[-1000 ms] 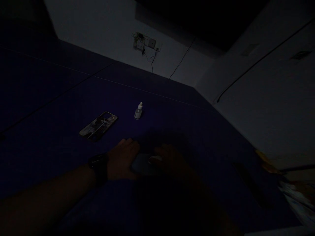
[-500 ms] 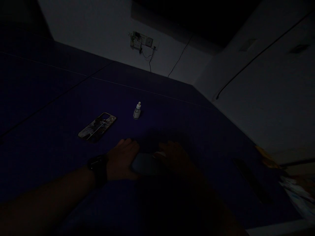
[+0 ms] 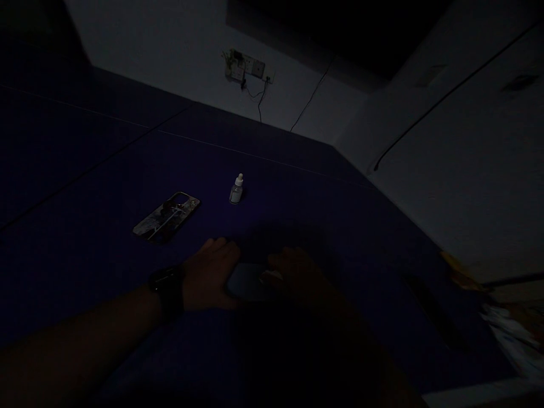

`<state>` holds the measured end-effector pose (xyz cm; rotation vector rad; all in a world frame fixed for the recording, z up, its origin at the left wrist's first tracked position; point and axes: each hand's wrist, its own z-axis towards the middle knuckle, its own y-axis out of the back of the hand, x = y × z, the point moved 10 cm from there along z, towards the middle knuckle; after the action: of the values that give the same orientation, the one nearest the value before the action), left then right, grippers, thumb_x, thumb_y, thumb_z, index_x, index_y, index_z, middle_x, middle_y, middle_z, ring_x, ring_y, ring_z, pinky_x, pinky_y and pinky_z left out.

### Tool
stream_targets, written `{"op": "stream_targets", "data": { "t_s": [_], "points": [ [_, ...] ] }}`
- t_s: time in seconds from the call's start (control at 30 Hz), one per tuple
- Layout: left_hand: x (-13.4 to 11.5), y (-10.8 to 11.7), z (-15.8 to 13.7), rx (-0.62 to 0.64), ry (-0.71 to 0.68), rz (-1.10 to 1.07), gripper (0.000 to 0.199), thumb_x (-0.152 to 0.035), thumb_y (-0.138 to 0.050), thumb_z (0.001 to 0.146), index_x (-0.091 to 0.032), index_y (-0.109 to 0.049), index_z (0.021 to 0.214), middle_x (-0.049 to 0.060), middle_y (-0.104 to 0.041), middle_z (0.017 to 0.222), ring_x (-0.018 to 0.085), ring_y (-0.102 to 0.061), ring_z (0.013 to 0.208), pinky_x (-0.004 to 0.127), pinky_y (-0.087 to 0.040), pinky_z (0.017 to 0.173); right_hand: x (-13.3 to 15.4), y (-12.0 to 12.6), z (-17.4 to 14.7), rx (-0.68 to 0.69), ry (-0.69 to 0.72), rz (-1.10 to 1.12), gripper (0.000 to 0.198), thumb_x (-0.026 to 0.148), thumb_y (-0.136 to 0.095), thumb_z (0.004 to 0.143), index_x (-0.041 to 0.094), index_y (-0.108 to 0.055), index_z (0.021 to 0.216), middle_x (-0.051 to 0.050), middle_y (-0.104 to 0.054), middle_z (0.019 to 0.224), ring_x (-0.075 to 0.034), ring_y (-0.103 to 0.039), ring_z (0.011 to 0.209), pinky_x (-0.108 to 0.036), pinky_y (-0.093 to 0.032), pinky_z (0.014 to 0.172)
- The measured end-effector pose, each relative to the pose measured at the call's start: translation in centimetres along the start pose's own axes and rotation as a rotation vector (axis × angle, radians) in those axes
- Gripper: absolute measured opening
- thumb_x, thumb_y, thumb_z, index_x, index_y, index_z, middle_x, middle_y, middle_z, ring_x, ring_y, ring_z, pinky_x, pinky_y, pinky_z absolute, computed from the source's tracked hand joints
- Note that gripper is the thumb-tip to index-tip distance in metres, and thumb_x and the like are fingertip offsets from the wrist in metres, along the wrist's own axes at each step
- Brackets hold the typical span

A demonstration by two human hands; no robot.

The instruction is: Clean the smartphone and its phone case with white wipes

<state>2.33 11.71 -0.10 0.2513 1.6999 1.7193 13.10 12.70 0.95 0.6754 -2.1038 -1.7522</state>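
Note:
In the dim head view, my left hand (image 3: 209, 275), with a dark watch on its wrist, is closed around the left end of a bluish-grey smartphone (image 3: 246, 282). My right hand (image 3: 297, 273) presses down on the phone's right part, its fingers closed on a small white cloth (image 3: 272, 276). Shadow hides the phone's right end and most of my right palm. Beyond my left hand lies a phone case (image 3: 167, 218) with a dark picture and a camera cutout. A small dropper bottle (image 3: 236, 190) with a white cap stands upright farther back.
The blue-purple surface (image 3: 106, 153) runs back to a pale wall with power sockets (image 3: 250, 67) and hanging cables. To the right lie a long dark object (image 3: 433, 311), something yellow (image 3: 461, 272) and a crumpled whitish bag (image 3: 510, 334).
My right hand and the white cloth have slid a little left and nearer to me over the phone. My left hand keeps its hold; the case and bottle stay put.

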Motion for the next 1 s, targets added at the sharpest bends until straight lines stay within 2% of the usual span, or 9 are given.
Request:
{"op": "stream_targets", "data": {
  "t_s": [0.2, 0.3, 0.43, 0.6, 0.8, 1.0],
  "points": [
    [0.2, 0.1, -0.1, -0.008, 0.010, -0.021, 0.057, -0.063, -0.076, 0.064, -0.021, -0.050, 0.093, 0.005, -0.061, 0.097, 0.026, -0.053, 0.087, 0.040, -0.038, 0.078, -1.3, 0.1, 0.3, -0.066, -0.065, 0.032, 0.022, 0.038, -0.056, 0.099, 0.020, -0.067, 0.099, -0.010, -0.070, 0.098, -0.025, -0.062, 0.093, -0.035, -0.038, 0.079],
    [0.0, 0.0, -0.1, -0.005, -0.005, -0.021, 0.057, -0.061, -0.077, 0.063, -0.020, -0.050, 0.091, 0.005, -0.061, 0.095, 0.026, -0.053, 0.086, 0.040, -0.038, 0.076, -1.6, -0.3, 0.0, -0.034, -0.029, 0.072, 0.020, 0.039, -0.060, 0.096, 0.020, -0.067, 0.096, -0.009, -0.069, 0.096, -0.023, -0.061, 0.090, -0.033, -0.038, 0.078],
    [0.2, -0.1, 0.0, -0.018, 0.007, -0.007, 0.057, -0.062, -0.078, 0.062, -0.021, -0.050, 0.091, 0.004, -0.060, 0.093, 0.027, -0.054, 0.086, 0.040, -0.038, 0.076, -0.5, -0.6, 0.0, -0.039, 0.018, 0.110, 0.020, 0.039, -0.059, 0.097, 0.020, -0.067, 0.098, -0.007, -0.068, 0.096, -0.022, -0.060, 0.090, -0.032, -0.037, 0.078],
    [0.2, -0.2, 0.0, 0.007, -0.007, -0.029, 0.055, -0.063, -0.074, 0.064, -0.021, -0.050, 0.091, 0.005, -0.059, 0.094, 0.027, -0.053, 0.088, 0.040, -0.037, 0.076, -1.7, -0.5, 0.5, -0.064, -0.081, 0.105, 0.024, 0.040, -0.057, 0.098, 0.018, -0.066, 0.102, -0.010, -0.068, 0.101, -0.024, -0.060, 0.092, -0.033, -0.038, 0.078],
    [-0.1, 0.0, 0.1, 0.026, -0.010, -0.036, 0.052, -0.060, -0.075, 0.066, -0.021, -0.049, 0.090, 0.005, -0.059, 0.092, 0.026, -0.053, 0.086, 0.039, -0.037, 0.075, -1.1, -0.6, 0.0, -0.012, 0.009, 0.167, 0.021, 0.039, -0.062, 0.095, 0.019, -0.066, 0.096, -0.007, -0.067, 0.095, -0.021, -0.059, 0.087, -0.030, -0.037, 0.074],
    [0.0, 0.2, 0.1, 0.017, -0.004, -0.031, 0.054, -0.061, -0.076, 0.064, -0.021, -0.050, 0.089, 0.005, -0.059, 0.092, 0.027, -0.053, 0.084, 0.040, -0.039, 0.073, -2.5, -0.7, 0.7, -0.079, -0.109, 0.265, 0.018, 0.036, -0.059, 0.096, 0.018, -0.063, 0.094, -0.007, -0.065, 0.094, -0.020, -0.058, 0.086, -0.031, -0.038, 0.074]
  ]
}}
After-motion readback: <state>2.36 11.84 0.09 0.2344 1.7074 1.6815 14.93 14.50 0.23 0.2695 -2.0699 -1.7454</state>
